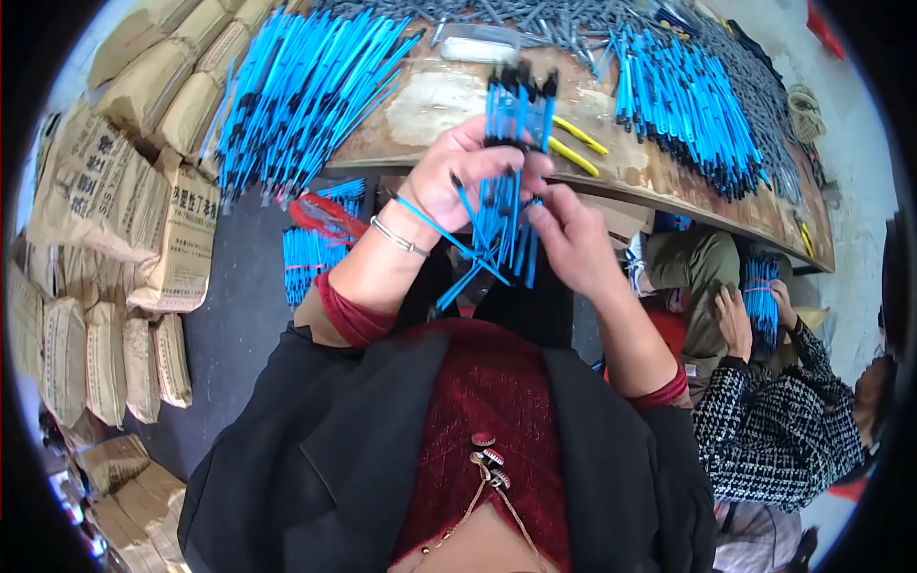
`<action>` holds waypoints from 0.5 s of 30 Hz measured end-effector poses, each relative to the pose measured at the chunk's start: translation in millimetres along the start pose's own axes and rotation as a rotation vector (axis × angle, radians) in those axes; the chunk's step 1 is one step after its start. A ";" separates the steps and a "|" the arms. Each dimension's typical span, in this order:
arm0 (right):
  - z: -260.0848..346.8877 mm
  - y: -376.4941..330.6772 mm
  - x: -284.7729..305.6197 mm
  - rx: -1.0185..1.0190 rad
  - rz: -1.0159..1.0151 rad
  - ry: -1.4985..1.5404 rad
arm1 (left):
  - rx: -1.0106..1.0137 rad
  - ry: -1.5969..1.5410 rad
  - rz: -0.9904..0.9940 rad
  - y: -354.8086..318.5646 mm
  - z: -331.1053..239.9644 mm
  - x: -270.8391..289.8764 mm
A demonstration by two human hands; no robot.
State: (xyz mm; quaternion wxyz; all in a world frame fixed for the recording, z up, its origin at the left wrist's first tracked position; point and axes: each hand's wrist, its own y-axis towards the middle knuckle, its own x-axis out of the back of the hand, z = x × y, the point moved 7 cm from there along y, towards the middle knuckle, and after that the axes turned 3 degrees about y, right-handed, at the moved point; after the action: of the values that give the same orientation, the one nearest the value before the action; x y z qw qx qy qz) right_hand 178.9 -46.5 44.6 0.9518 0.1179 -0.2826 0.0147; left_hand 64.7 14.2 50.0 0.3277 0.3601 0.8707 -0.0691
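Note:
Over the near table edge, my left hand (454,172) is closed round a loose bunch of thin blue sticks with black ends (497,205). The sticks stand roughly upright, and a few splay out sideways below the palm. Fingers bent, my right hand (573,239) is at the right side of the same bunch, its thumb and fingertips against the lower sticks. Whether it grips single sticks is hard to make out. Just beyond lie yellow-handled pliers (578,143) on the wooden table (430,100).
Blue-stick piles lie at left (306,91) and right (683,105) on the table, with grey parts (564,29) and a clear plastic box (478,43) behind. Brown paper sacks (181,229) line the left. At right a co-worker's hands (735,325) hold a tied blue bundle (761,296).

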 end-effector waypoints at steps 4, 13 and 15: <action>7.3 -28.1 -25.2 0.133 0.074 0.035 | 0.020 0.135 -0.060 -46.4 17.3 -4.5; 20.8 56.4 47.7 0.076 -0.283 0.149 | -0.292 0.351 -0.266 -0.6 2.4 50.8; 63.8 71.0 40.3 0.430 -0.269 0.228 | -0.283 0.406 -0.259 -6.6 8.4 51.4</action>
State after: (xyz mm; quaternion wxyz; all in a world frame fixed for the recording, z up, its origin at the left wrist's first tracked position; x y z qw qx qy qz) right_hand 171.9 6.1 133.5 0.9241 0.3510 -0.1459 -0.0389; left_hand 37.5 36.3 10.8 0.1821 0.2028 0.9583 0.0855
